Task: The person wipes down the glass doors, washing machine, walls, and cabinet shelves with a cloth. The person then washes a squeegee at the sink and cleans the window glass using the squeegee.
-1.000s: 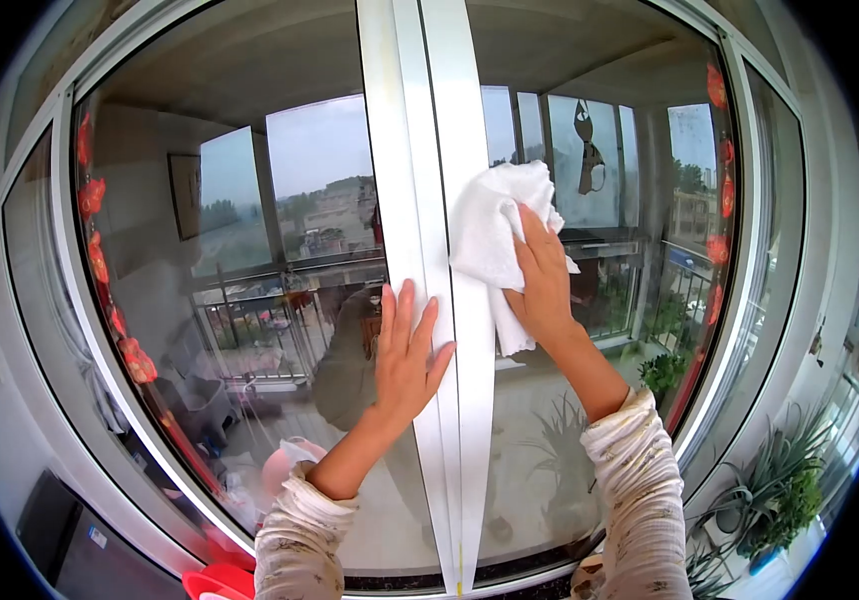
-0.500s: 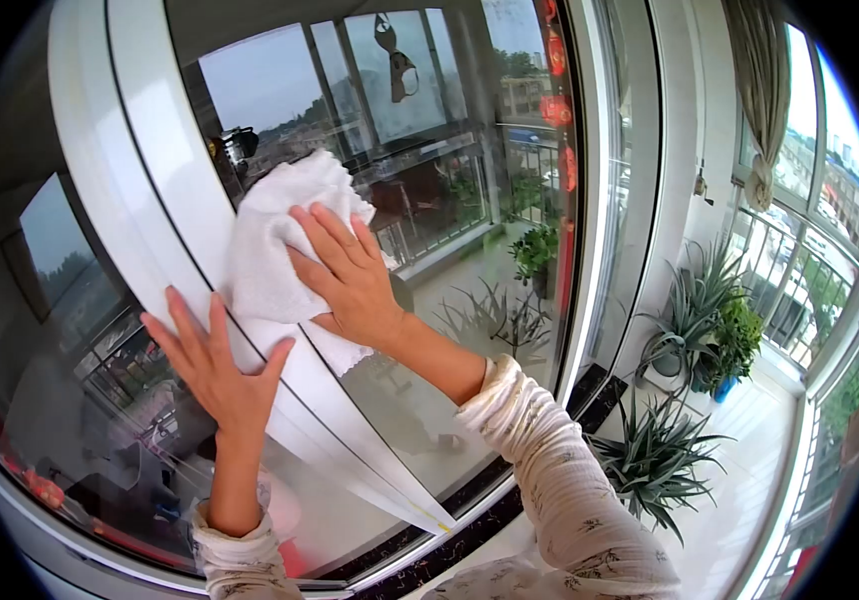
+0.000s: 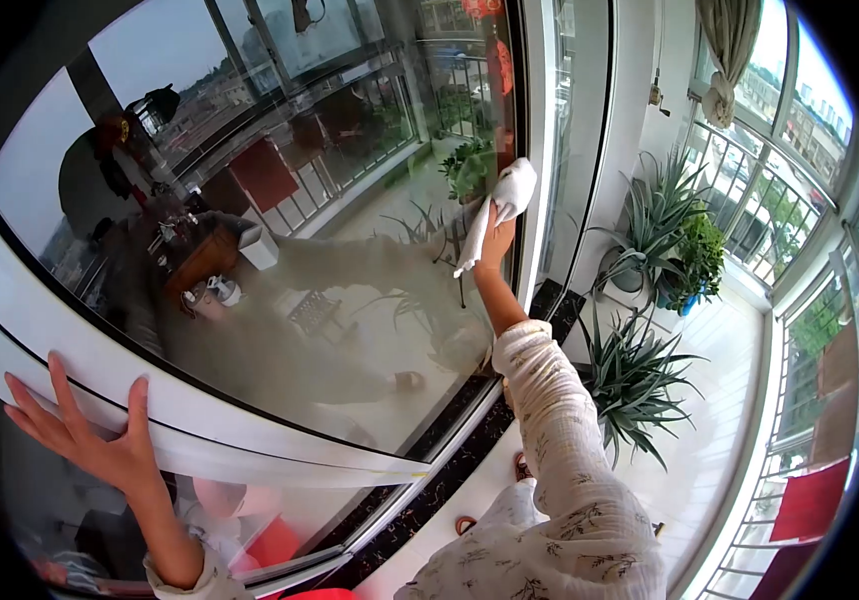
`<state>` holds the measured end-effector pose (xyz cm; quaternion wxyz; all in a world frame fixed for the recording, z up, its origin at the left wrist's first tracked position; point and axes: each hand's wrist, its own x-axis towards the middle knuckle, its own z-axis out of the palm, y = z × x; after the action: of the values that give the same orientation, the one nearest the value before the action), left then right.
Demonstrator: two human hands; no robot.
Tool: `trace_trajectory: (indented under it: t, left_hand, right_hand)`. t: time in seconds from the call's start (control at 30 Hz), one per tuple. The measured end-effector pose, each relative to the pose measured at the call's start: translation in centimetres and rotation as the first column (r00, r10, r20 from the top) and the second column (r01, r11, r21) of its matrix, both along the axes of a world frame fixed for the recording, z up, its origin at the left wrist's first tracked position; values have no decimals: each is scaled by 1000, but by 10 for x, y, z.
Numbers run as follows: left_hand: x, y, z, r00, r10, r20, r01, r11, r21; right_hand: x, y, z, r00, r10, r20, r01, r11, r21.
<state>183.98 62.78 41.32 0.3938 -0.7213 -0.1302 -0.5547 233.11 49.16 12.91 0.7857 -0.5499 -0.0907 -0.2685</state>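
My right hand [image 3: 497,240] is closed on a white cloth [image 3: 515,190] at the right edge of the glass pane [image 3: 340,300], by the white door frame [image 3: 542,150]. Part of the cloth hangs down on the left of that hand. Lower left, my left hand [image 3: 100,440] rests with its fingers spread on the white central door rail [image 3: 210,455] and holds nothing.
Potted spiky plants [image 3: 635,380] stand on the floor right of the door, with a leafy green plant [image 3: 695,250] behind them. Beyond are a railing [image 3: 750,190], windows and a tied curtain [image 3: 730,50]. A dark stone sill [image 3: 450,470] runs below the door.
The view has swung to the right and down. My right hand has carried the cloth from the central rail across to the pane's right edge. My left hand stays spread on the central rail.
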Motion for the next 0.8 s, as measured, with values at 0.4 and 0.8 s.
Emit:
trace_trajectory:
  t: [0.4,0.8]
  left_hand:
    - [-29,48,-8,966,254,37,-256,965,52]
    - [-41,51,-28,950,306,65,-287,934,-211]
  right_hand:
    - [-234,41,163,489,227,842,69,952,-297]
    - [-77,25,-209,757,-75,-649,75,997,-28]
